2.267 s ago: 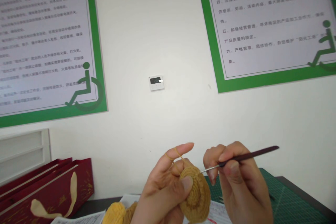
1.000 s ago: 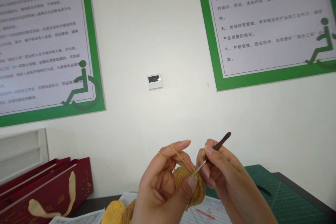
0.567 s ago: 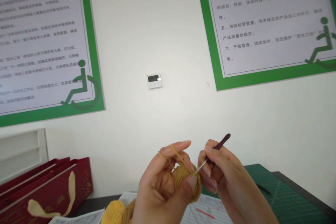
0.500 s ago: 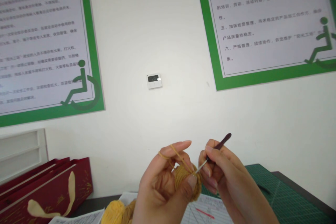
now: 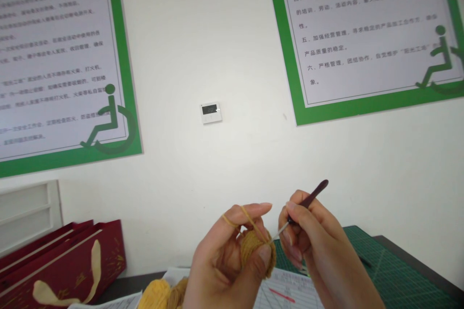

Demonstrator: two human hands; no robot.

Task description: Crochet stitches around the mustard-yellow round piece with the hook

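My left hand [image 5: 226,263] pinches a small mustard-yellow crocheted piece [image 5: 252,246] between thumb and fingers, with a yellow yarn strand [image 5: 250,219] looped over the raised index finger. My right hand [image 5: 319,246] grips a crochet hook [image 5: 306,201] with a dark reddish handle that points up and right. Its thin metal tip meets the top edge of the crocheted piece beside my left thumb. A ball of yellow yarn [image 5: 157,295] lies on the table below my left hand.
A green cutting mat [image 5: 391,275] covers the table at the right, with printed papers [image 5: 282,294] under my hands. Red gift bags [image 5: 65,263] stand at the left. Two green-framed notices [image 5: 362,34] and a small wall controller [image 5: 210,112] hang on the white wall.
The crocheted piece was turned from flat-on to edge-on in my left hand. The hook swung from lying sideways to pointing up and right, its tip now at the piece. The view drifted slightly.
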